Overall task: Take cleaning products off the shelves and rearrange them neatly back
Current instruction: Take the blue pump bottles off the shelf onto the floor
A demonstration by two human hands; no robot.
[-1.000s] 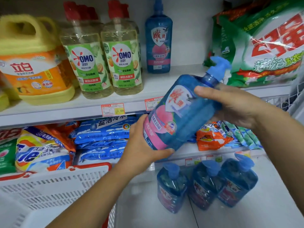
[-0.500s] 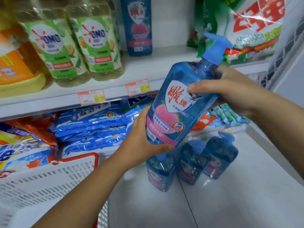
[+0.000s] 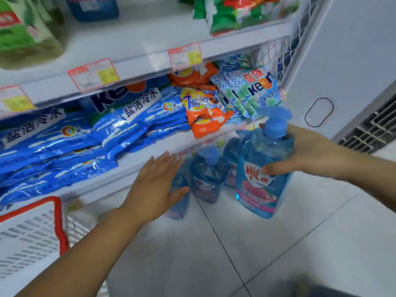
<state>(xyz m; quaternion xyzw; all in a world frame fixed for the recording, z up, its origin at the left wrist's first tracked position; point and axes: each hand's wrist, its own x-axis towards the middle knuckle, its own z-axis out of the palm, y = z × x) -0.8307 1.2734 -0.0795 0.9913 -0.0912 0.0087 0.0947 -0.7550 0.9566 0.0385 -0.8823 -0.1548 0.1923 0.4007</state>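
We find the right hand [image 3: 310, 155] gripping the pump bottle [image 3: 260, 189] and the left hand [image 3: 154, 185] flat, fingers straight, beside the floor bottles [image 3: 206, 176]. Risk: a crowded set-down may topple them.

Left hand [image 3: 154, 185] has let go; right hand [image 3: 310, 155] has lowered the blue bottle [image 3: 257, 189] beside the floor bottles [image 3: 207, 174].

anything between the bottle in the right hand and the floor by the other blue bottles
Nothing visible. The right hand grips the pump bottle just right of the floor bottles, with bare floor tile below it. The left hand is off at the leftmost one.
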